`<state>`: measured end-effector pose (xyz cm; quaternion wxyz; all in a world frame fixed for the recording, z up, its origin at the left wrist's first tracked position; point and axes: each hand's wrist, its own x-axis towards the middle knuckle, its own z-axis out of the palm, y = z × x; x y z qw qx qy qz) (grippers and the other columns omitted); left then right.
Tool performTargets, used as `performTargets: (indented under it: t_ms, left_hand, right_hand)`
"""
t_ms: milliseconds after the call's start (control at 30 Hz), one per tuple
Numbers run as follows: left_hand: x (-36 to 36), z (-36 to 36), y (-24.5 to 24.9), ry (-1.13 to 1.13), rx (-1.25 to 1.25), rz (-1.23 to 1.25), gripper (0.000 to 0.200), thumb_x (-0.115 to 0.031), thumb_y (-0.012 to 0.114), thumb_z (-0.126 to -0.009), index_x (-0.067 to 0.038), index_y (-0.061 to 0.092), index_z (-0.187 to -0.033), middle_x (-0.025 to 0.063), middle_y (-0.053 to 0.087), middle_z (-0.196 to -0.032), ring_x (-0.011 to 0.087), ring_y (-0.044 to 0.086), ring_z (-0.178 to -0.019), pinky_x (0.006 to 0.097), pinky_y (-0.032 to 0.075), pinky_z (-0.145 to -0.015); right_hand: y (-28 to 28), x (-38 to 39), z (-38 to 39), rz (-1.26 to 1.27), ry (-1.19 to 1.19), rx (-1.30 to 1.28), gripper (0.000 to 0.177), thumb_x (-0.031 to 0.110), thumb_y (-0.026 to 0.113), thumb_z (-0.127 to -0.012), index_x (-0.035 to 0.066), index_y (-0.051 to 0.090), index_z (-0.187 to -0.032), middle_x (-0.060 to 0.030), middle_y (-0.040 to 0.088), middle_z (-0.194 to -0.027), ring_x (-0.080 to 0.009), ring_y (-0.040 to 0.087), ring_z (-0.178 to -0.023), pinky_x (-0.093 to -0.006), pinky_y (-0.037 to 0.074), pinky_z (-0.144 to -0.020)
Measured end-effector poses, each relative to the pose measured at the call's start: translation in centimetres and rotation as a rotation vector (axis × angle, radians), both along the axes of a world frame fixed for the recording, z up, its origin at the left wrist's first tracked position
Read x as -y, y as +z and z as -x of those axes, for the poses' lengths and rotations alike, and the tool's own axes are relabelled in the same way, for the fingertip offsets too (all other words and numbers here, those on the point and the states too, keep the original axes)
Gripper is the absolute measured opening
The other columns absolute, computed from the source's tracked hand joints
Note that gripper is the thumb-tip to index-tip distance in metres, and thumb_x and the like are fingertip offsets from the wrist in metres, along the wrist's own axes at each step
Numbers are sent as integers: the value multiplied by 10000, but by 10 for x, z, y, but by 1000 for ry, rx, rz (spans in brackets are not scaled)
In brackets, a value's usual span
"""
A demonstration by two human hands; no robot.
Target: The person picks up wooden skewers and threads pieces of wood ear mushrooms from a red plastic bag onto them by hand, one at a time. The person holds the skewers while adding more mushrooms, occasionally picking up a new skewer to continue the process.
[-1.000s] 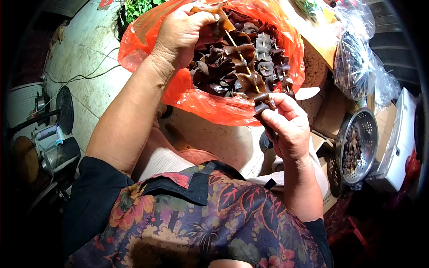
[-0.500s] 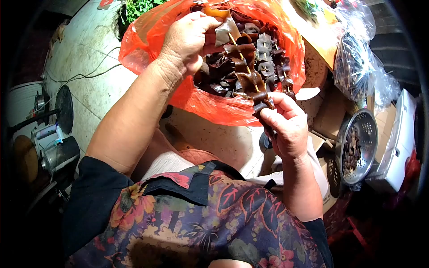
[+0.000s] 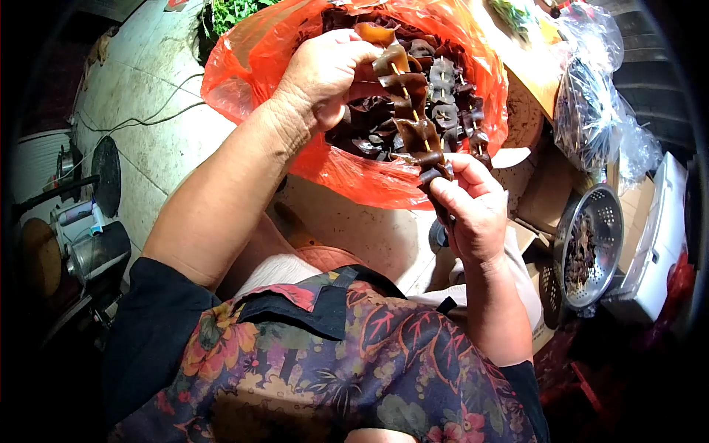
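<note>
My left hand point(image 3: 325, 74) pinches the edge of an amber-brown, rubbery piece point(image 3: 377, 34) at the far end of a skewer. The skewer point(image 3: 415, 122) carries several folded dark brown pieces that look like kelp, with the thin stick showing between them. Its near end sits between the thumb and fingers of my right hand point(image 3: 476, 210), closed around it. Beneath both hands lies an orange-red plastic bag point(image 3: 347, 181), holding loose dark pieces point(image 3: 362, 125) and other filled skewers point(image 3: 443, 92).
A metal colander point(image 3: 611, 255) with dark skewers in it stands at right, beside a white foam box point(image 3: 650, 247). Clear plastic bags of thin sticks point(image 3: 591, 111) are at upper right. Leafy greens point(image 3: 229, 16) lie at upper left, and a cable point(image 3: 140, 122) crosses the floor.
My left hand has shifted slightly right. The topmost piece has turned and now sits over the stick's far end, which showed more bare before. My right hand has stayed in place.
</note>
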<state>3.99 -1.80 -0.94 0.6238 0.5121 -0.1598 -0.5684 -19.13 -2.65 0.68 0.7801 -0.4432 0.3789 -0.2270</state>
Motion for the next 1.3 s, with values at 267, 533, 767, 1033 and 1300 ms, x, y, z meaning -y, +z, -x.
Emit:
performTargets:
  t_ms: [267, 533, 767, 1033, 1300]
  left_hand:
    - [1, -1, 0, -45, 458, 92, 226, -42, 519, -843, -20, 554, -1065, 56, 626, -974, 125, 620, -826, 271, 533, -704]
    - [5, 5, 0, 35, 352, 35, 169, -93, 549, -846, -36, 590, -999, 36, 634, -914, 104, 614, -800, 255, 518, -706]
    - [3, -8, 2, 107, -88, 4, 182, -115, 535, -854, -36, 592, -1009, 56, 634, -912, 158, 631, -836, 317, 532, -778]
    - [2, -8, 12, 84, -152, -6, 205, -82, 526, -851, -24, 568, -1044, 83, 637, -967, 189, 634, -897, 346, 525, -826]
    - [0, -3, 3, -6, -17, 24, 203, -105, 543, -864, -28, 559, -1051, 73, 636, -979, 183, 634, -892, 343, 529, -813]
  right_hand:
    - [-3, 0, 2, -7, -7, 31, 207, 9, 627, -806, -15, 579, -1006, 1, 599, -797, -24, 504, -620, -155, 395, -541]
    - [-5, 0, 3, 73, -22, 15, 211, 4, 621, -807, -18, 577, -1013, 4, 597, -805, -23, 502, -632, -154, 392, -549]
    - [-6, -4, 1, 124, 9, 11, 217, 6, 618, -811, -7, 579, -1025, 24, 572, -771, -18, 477, -616, -151, 380, -547]
    - [-4, -6, 0, 103, 32, -4, 212, 8, 611, -818, -10, 578, -1027, 24, 567, -748, -21, 471, -594, -155, 369, -524]
    - [-8, -6, 2, 68, 12, 58, 198, 14, 599, -830, -11, 573, -1025, 14, 571, -749, -25, 467, -584, -158, 365, -516]
